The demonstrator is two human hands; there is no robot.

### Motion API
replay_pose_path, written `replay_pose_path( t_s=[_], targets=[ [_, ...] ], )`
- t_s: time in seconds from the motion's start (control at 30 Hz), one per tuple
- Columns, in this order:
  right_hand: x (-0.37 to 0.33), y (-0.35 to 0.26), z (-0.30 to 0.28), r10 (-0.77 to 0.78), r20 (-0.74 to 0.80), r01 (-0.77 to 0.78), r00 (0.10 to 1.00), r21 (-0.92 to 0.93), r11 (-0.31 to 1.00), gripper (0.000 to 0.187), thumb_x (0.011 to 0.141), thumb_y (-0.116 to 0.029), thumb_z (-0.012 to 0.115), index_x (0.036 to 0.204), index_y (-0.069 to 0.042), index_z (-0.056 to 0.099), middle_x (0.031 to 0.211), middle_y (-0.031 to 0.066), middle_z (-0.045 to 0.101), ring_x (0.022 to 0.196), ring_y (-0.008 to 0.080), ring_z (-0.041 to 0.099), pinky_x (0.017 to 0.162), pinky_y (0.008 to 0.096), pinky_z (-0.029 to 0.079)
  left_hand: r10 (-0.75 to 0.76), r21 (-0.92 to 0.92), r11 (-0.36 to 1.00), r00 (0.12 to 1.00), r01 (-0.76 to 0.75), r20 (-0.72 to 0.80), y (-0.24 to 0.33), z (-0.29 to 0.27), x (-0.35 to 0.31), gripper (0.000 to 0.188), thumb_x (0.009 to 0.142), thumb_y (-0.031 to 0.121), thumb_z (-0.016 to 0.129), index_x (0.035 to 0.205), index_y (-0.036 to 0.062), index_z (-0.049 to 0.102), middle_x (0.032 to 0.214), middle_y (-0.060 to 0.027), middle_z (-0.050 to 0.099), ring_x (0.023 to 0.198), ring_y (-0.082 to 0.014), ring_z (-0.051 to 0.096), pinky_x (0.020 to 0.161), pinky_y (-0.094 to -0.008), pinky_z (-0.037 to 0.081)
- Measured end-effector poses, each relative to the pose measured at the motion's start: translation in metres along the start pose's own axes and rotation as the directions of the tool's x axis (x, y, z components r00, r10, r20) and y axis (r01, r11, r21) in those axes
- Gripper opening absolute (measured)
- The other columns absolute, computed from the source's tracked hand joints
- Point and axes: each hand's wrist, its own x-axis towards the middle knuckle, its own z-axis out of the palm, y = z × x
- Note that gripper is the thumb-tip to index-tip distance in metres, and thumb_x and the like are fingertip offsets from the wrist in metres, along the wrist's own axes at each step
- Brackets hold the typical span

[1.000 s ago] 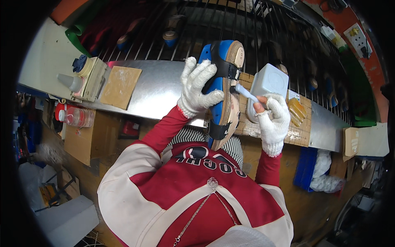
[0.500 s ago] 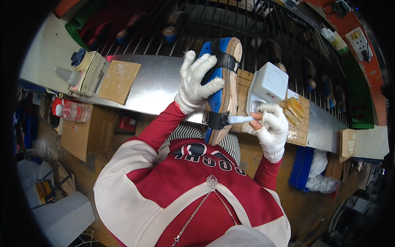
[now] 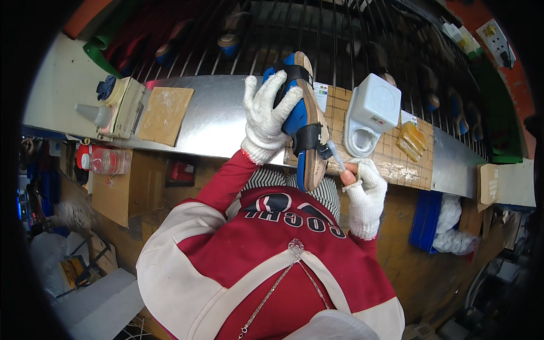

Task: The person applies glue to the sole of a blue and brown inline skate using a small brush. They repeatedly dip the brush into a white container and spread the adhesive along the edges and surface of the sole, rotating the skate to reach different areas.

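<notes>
Pinching a thin pale brush (image 3: 335, 154), the gloved right hand (image 3: 365, 190) is keeping its bare thumb and fingertip together on the handle, and the dark tip is sitting at the edge of the sole beside the lower black strap (image 3: 307, 137). The shoe (image 3: 315, 113), built around a blue form (image 3: 296, 123), is standing on edge in front of the body, its tan sole facing right and its lower end reaching past the edge of the metal counter (image 3: 218, 107). The gloved left hand (image 3: 265, 120) is spreading its fingers apart against the blue side; its palm is facing away, so I can't quite tell how firmly it is pressing. To the right, a white plastic container (image 3: 377, 99) with a round opening in front is resting on a cardboard sheet (image 3: 416, 173), and an amber block (image 3: 412, 141) is lying just beside it. Farther left, a tan square board (image 3: 166, 115) is lying on the counter. Beyond, more shoes (image 3: 229, 44) are resting along the metal bars.
</notes>
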Motion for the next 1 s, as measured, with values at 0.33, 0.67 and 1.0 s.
replay_pose_path(
  t_s=[0.33, 0.67, 1.0],
  targets=[
    [0.017, 0.002, 0.005, -0.185, -0.120, 0.135, 0.976, -0.336, 0.932, 0.021, 0.086, -0.016, 0.077, 0.097, 0.002, 0.074, 0.087, 0.0071, 0.061, 0.076, 0.0155, 0.056, 0.069, 0.0281, 0.043, 0.058, 0.066, 0.996, 0.997, -0.061, 0.054, -0.005, 0.001, -0.007, 0.087, 0.055, 0.024, 0.089, 0.135, 0.0253, 0.058, 0.137, -0.0203, 0.056, 0.123, -0.0370, 0.059, 0.114, -0.0655, 0.021],
    [0.031, 0.005, -0.011, -0.267, 0.021, 0.253, 0.963, -0.395, 0.883, 0.019, 0.083, -0.015, 0.078, 0.095, -0.001, 0.075, 0.090, 0.0087, 0.064, 0.077, 0.0202, 0.058, 0.070, 0.0316, 0.045, 0.049, 0.050, 0.997, 0.998, -0.051, 0.049, -0.010, -0.001, 0.000, 0.092, 0.052, 0.024, 0.090, 0.137, 0.0235, 0.056, 0.133, -0.0207, 0.058, 0.118, -0.0360, 0.062, 0.111, -0.0654, 0.024],
    [0.003, 0.012, 0.002, -0.033, -0.041, 0.033, 0.999, -0.004, 0.999, 0.020, 0.088, -0.011, 0.074, 0.099, 0.006, 0.072, 0.091, 0.0058, 0.059, 0.079, 0.0112, 0.054, 0.067, 0.0261, 0.042, -0.060, 0.082, 0.995, 0.996, 0.054, 0.065, -0.002, 0.006, 0.004, 0.083, 0.063, 0.026, 0.088, 0.139, 0.0230, 0.055, 0.132, -0.0197, 0.059, 0.115, -0.0333, 0.063, 0.110, -0.0640, 0.025]
  ],
)
